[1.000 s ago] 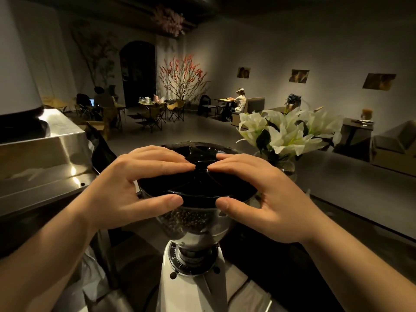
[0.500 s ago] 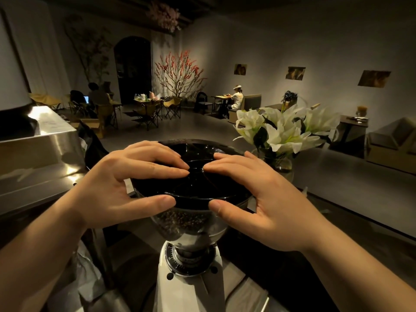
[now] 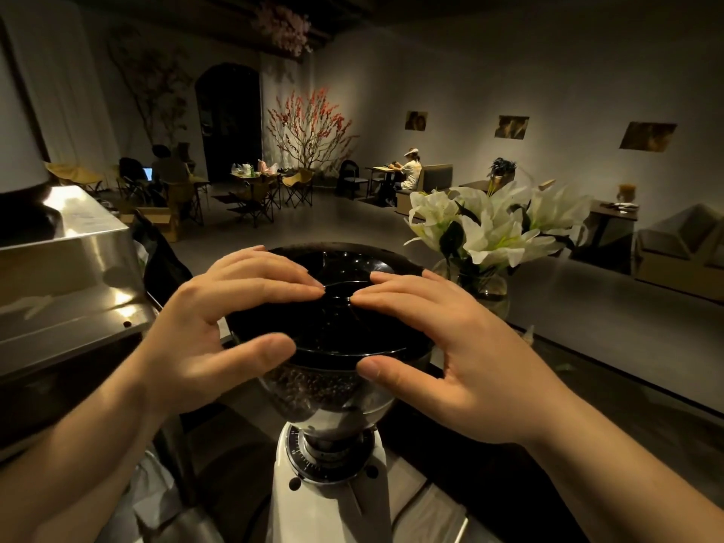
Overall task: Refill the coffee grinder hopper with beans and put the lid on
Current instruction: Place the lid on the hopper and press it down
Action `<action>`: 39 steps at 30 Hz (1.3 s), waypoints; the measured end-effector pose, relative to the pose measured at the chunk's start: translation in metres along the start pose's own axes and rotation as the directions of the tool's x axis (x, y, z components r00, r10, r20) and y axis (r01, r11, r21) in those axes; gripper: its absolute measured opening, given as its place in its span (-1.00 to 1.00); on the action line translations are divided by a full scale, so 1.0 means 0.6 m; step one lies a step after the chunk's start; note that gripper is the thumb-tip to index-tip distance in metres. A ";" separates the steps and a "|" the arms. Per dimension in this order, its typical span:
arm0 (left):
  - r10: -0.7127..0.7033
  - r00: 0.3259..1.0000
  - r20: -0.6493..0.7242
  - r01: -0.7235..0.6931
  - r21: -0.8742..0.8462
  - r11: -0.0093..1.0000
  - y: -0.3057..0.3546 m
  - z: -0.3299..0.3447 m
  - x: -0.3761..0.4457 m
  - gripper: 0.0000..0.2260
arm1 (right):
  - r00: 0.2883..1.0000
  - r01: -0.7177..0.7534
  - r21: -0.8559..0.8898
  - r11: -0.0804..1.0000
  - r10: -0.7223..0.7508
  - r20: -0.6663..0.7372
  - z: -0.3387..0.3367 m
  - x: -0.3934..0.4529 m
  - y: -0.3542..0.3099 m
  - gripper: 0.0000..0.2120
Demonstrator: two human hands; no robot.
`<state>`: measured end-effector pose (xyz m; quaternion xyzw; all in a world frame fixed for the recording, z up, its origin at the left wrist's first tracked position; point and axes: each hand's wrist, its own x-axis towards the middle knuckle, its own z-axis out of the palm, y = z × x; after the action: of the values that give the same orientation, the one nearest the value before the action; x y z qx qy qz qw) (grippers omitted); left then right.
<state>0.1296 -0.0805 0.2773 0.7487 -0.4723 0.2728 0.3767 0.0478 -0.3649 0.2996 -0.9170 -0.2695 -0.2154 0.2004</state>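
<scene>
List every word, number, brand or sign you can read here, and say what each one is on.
None can be read.
Adjustment dial of the white grinder: tick marks and tiny figures, too small to read.
Laptop screen in the back: a blue glow only.
Three wall pictures: blurred, no lettering to make out.

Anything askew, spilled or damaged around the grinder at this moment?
Nothing stands out. The dark lid sits level on the hopper, left hand and right hand pressing it; no stray beans visible.
</scene>
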 end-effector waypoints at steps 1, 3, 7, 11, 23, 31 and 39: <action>-0.030 0.994 -0.105 0.029 -0.009 1.000 0.005 0.016 -0.002 -0.52 | 1.000 -0.004 0.006 1.000 0.004 -0.008 0.000 0.000 -0.002 -0.41; -0.127 0.926 -0.354 0.116 -0.053 0.992 0.015 0.053 -0.002 -0.50 | 0.999 -0.027 0.016 1.000 0.027 -0.019 0.004 -0.002 -0.010 -0.40; -0.242 0.739 -0.629 0.182 -0.160 0.970 0.030 0.101 0.003 -0.63 | 0.988 -0.107 -0.090 0.990 0.096 -0.119 0.022 -0.007 -0.050 -0.37; -0.249 0.729 -0.637 0.159 -0.196 0.968 0.029 0.103 0.002 -0.66 | 0.981 -0.084 -0.309 0.947 0.024 -0.194 0.042 0.022 -0.099 -0.36; -0.246 0.698 -0.672 0.148 -0.201 0.968 0.023 0.112 -0.004 -0.67 | 0.988 -0.097 -0.077 0.992 0.105 0.111 0.000 0.058 -0.031 -0.21; -0.210 0.702 -0.680 0.120 -0.178 0.977 0.017 0.114 -0.009 -0.66 | 0.952 -0.025 -0.123 0.992 0.062 0.300 -0.021 0.082 -0.049 -0.16; -0.213 0.687 -0.695 0.123 -0.178 0.976 0.013 0.120 -0.013 -0.68 | 0.994 -0.092 -0.104 0.990 0.097 0.042 0.015 0.049 -0.044 -0.22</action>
<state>0.1231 -0.1381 0.2327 0.6024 -0.2352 0.4760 0.5960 0.0575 -0.3279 0.3138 -0.9425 -0.2192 -0.1974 0.1569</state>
